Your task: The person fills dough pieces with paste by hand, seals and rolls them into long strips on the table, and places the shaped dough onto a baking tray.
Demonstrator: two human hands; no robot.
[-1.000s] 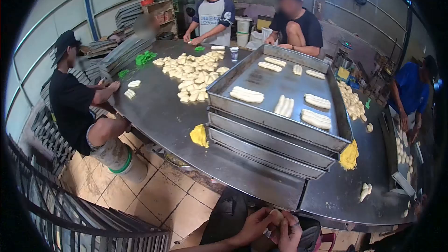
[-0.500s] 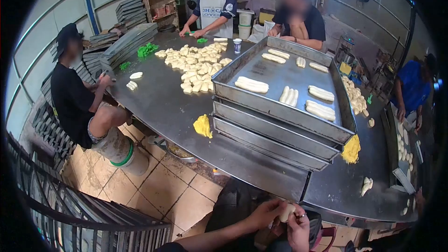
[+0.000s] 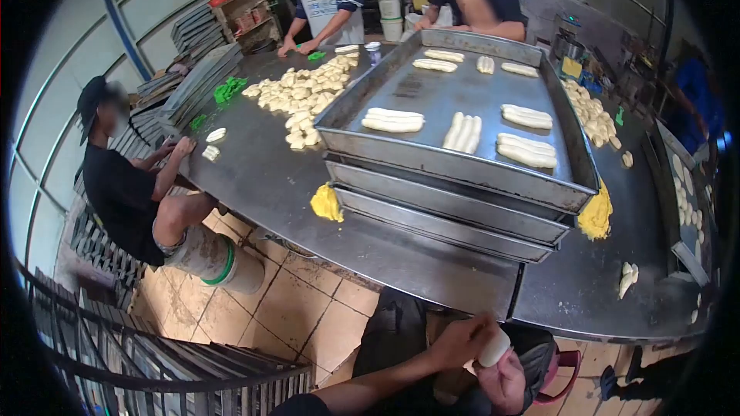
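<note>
Dough piece [image 3: 493,349] was pale, smooth-looking, a short rounded roll. Sat tilted in the right hand [image 3: 502,384], blurred left hand [image 3: 459,343] at its upper side. Lay clear of the desk [image 3: 432,266], just outside its near edge.

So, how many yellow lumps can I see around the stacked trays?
2. In the picture, one yellow lump lies by the left near corner of the tray stack, the other by its right near corner. Others may be hidden behind it.

Black fabric sleeve [image 3: 301,405] at bottom edge of frame, left of centre; left forearm [image 3: 370,389] bare beyond it. Dark creased cloth legwear [image 3: 389,331], lower centre.
</note>
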